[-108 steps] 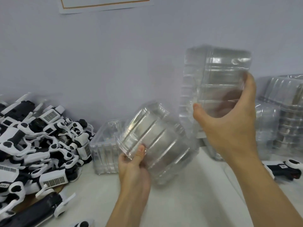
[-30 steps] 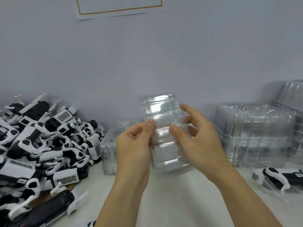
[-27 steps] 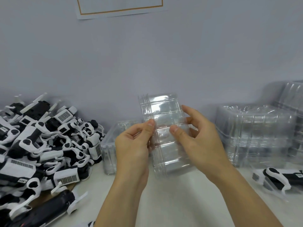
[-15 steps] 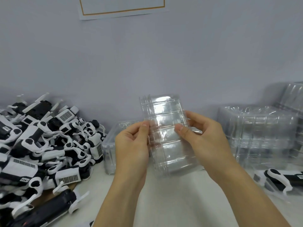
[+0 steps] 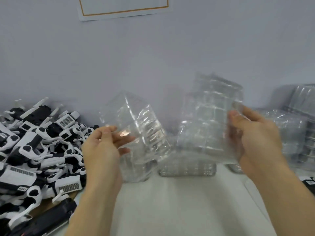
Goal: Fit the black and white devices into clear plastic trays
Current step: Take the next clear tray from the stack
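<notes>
**Clear plastic trays, one in each hand**

Clear plastic fills the middle of the view: the left hand (image 5: 102, 147) holds one clear tray (image 5: 136, 132) above the desk (image 5: 179, 206), thumb on the near face and fingers curled behind it, seen through the plastic. That tray is tilted, its upper corner leaning away toward the wall (image 5: 153, 57). The right hand (image 5: 255, 138) grips a second clear tray (image 5: 208, 120) by its right edge, thumb in front and fingers wrapped behind; this one stands nearly upright and is ribbed into compartments (motion blur softens the outlines of both). The two trays are apart, with a narrow gap between them.

Below and between the hands, a flat tray (image 5: 187, 167) lies on the desk, and another tray (image 5: 136, 171) sits just under the left hand's tray. To the left of the left hand lies a heap of black and white devices (image 5: 37, 150), piled loosely on one another, several showing barcode labels. To the right of the right hand, stacks of clear trays (image 5: 296, 133) stand against the wall. Below the right wrist, at the frame's edge, part of one more device (image 5: 309, 183) rests on the desk. Above both hands, a sheet of paper with an orange border (image 5: 124, 7) hangs on the wall.
</notes>
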The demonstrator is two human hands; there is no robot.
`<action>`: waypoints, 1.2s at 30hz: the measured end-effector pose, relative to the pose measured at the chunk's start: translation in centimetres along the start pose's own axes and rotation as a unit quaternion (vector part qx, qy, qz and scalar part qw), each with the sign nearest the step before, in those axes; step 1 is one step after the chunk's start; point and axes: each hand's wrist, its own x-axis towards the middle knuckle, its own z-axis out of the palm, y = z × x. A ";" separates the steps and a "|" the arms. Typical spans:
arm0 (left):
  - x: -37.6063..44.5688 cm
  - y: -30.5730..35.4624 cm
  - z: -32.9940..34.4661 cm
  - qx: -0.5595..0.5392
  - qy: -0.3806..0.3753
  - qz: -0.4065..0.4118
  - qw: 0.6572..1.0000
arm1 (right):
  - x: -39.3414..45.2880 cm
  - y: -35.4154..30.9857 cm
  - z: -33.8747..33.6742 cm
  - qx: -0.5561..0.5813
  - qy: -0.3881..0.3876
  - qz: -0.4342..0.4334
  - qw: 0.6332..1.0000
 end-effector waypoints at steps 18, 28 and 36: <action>0.3 -3.2 -0.4 -0.144 0.011 -0.145 0.979 | -1.2 6.6 0.7 -0.109 -0.012 0.130 0.985; 0.2 -4.0 0.1 -0.142 -0.010 -0.147 0.979 | -0.5 7.1 -0.1 -0.255 -0.079 0.004 0.964; 0.0 -4.6 0.3 -0.133 -0.005 -0.150 0.980 | -0.3 6.4 -0.2 -0.270 -0.051 0.002 0.962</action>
